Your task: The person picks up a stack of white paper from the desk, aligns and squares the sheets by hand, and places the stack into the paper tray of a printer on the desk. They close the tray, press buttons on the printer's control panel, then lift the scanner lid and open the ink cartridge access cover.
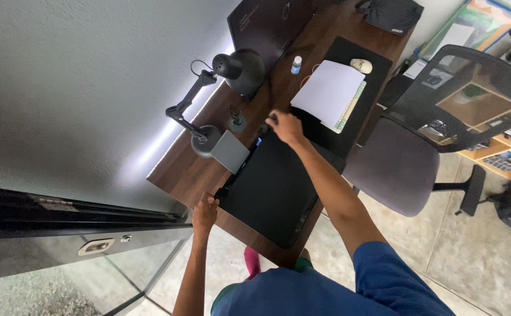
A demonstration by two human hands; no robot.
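Note:
A large flat black machine [273, 187], like a printer, lies on the brown wooden desk [179, 172]. My left hand [204, 213] grips its near left corner at the desk's edge. My right hand [284, 126] reaches across and has its fingers curled over the far corner. Both arms are stretched out over the machine. A small blue light shows by the machine's far edge, just below my right hand.
A black desk lamp [241, 70] and a grey flat box [230, 151] stand left of the machine. Beyond lie white paper on a notebook [328, 90], a mouse [361, 65], a small bottle [296, 64] and a dark monitor [267, 23]. A mesh office chair [443, 117] stands at the right.

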